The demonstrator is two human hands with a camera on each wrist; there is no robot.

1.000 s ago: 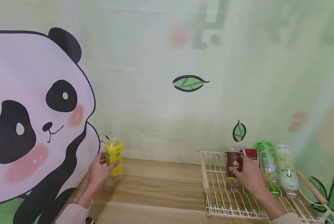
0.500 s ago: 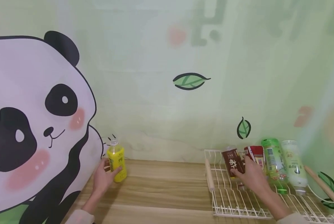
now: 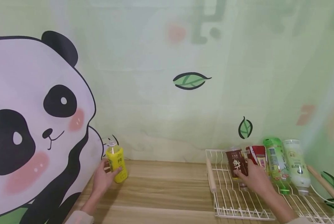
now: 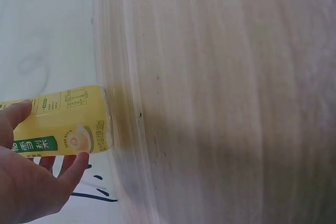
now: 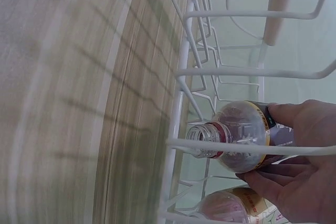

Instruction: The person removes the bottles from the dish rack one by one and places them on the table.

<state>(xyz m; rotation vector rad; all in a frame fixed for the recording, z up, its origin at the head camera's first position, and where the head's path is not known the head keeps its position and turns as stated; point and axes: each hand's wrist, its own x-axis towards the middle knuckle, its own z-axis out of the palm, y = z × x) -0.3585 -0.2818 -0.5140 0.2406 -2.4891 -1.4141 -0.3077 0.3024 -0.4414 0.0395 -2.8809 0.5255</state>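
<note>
My left hand [image 3: 102, 179] grips a yellow-labelled drink bottle [image 3: 117, 161] at the left rear of the wooden table. The bottle stands neck up, leaning slightly left, its base right at the tabletop in the left wrist view. On the right, my right hand [image 3: 253, 177] holds a clear plastic bottle with a dark brown label [image 3: 235, 160], turned neck down over the white wire rack [image 3: 241, 214]. Seen from the right wrist, its capless neck [image 5: 207, 139] lies behind a rack wire, with thumb and fingers around the labelled part.
Beside the brown bottle, a red-labelled package [image 3: 257, 152], a green bottle [image 3: 274, 158] and a whitish bottle [image 3: 296, 161] lean in the rack, the latter two neck down. Wooden handles [image 3: 211, 175] flank the rack. A panda-printed wall sheet [image 3: 155, 118] rises behind the table [image 3: 158, 186].
The brown bottle has tipped from nearly upright to leaning left at its top, and stays in the right hand. The yellow bottle leans slightly more left. The head view has shifted a little.
</note>
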